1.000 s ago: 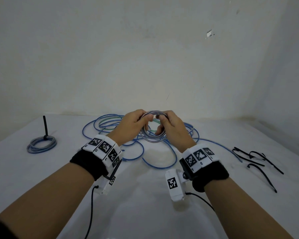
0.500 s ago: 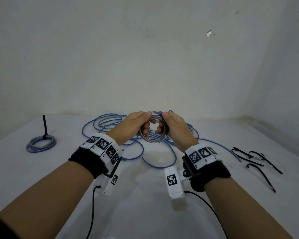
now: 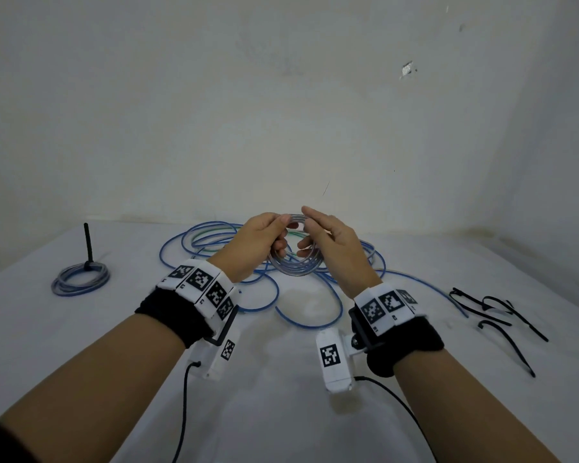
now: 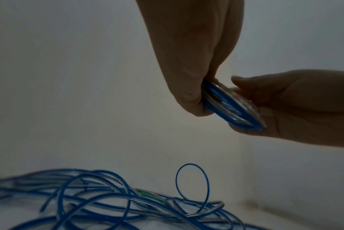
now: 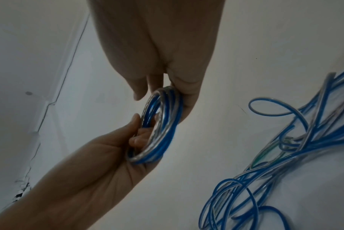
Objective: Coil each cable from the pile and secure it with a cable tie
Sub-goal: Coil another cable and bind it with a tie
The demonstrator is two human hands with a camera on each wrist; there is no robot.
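Held a coil [image 3: 295, 266] of blue and clear cable up off the table [image 3: 281, 412], upright, just above the pile [image 3: 194, 243]. Gripped it from both sides. Pinched its left rim with the left hand [image 3: 261, 243], thumb on the near face and curled fingers behind. Seen from the left wrist, squeezed the turns of the coil [image 4: 232, 107] tight at the tips of the left hand [image 4: 196, 54]. Cupped the opposite rim with the right hand [image 3: 336, 252], fingers hooked through the ring from below, forefinger stretched out along the top.

From the right wrist, pressed the coil [image 5: 159, 129] against the fingers of the right hand [image 5: 163, 46], thumb lifted just clear of the rim; could not tell how firmly. Met there by the left hand [image 5: 100, 163] from lower left, its fingers through the ring.

Left the pile [image 5: 285, 155] loose on the table in tangled blue loops, with one green strand among them. Left a tied coil [image 3: 81, 280] well apart at far left, its tie tail [image 3: 88, 242] standing straight up. Left spare ties [image 3: 495, 312], black, scattered at far right.
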